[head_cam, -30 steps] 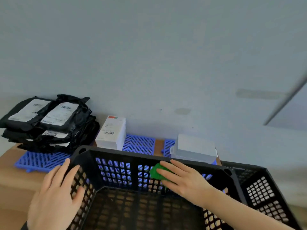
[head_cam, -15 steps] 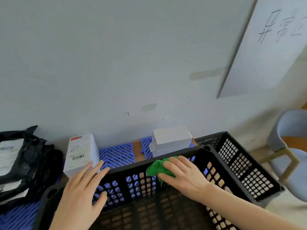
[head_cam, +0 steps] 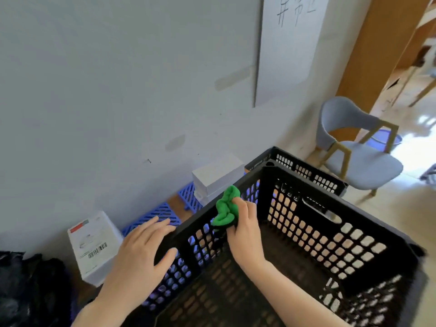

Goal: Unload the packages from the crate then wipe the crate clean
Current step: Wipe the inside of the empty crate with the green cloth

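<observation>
Crate (head_cam: 265, 190): black rigid plastic, rectangular, lattice walls and floor. Right hand (head_cam: 245, 230) grips a crumpled green cloth (head_cam: 225, 207) against the crate's far rim. Left hand (head_cam: 139, 253) lies flat, fingers straight, on that rim. White boxes (head_cam: 94, 246) and glossy black bags (head_cam: 30, 286) sit outside the crate's far wall.

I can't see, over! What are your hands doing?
Right hand grips green cloth against crate. Left hand flat, steadying crate. Crate looks empty, nothing blocking.

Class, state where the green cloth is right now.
In the head view, the green cloth is mid-frame, gripped by the right hand against the far rim of the black crate, right of the left hand.
</observation>
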Available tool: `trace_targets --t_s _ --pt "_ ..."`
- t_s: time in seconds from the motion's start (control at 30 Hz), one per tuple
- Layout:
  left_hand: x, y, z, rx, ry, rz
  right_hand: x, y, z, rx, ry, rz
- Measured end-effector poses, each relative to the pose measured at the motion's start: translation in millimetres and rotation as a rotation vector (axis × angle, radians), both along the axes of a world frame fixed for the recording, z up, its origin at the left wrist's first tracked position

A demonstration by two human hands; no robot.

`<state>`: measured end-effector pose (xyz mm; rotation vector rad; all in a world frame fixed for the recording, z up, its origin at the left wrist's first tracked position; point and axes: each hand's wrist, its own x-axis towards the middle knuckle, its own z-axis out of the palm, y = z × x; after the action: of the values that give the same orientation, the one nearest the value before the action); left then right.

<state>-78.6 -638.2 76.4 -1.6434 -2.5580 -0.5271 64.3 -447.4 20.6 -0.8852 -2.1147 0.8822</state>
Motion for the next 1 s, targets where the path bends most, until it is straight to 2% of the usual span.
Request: trace_targets --t_s 0.1,0.27,0.47,0.6,0.87,1.0 --pt "-12 16 8 -0.061 -0.067 -0.129 -21 -23 4 -0.297 0.159 -0.164" --pt "-25 45 14 -0.119 -0.192 -0.315 -47 -53 -10 -0.528 0.344 -0.399" --pt "-29 94 12 -0.106 -0.36 -0.449 -72 -65 -17 -0.565 0.554 -0.619" --pt "-20 129 14 -0.104 -0.341 -0.54 -93 -74 -3 -0.552 0.686 -0.786" --pt "-17 145 3 -0.073 -0.337 -0.633 -102 -70 -42 -0.361 0.503 -0.875" --pt "-15 144 4 -0.051 -0.298 -0.613 -103 -74 -84 -0.426 0.451 -0.955"
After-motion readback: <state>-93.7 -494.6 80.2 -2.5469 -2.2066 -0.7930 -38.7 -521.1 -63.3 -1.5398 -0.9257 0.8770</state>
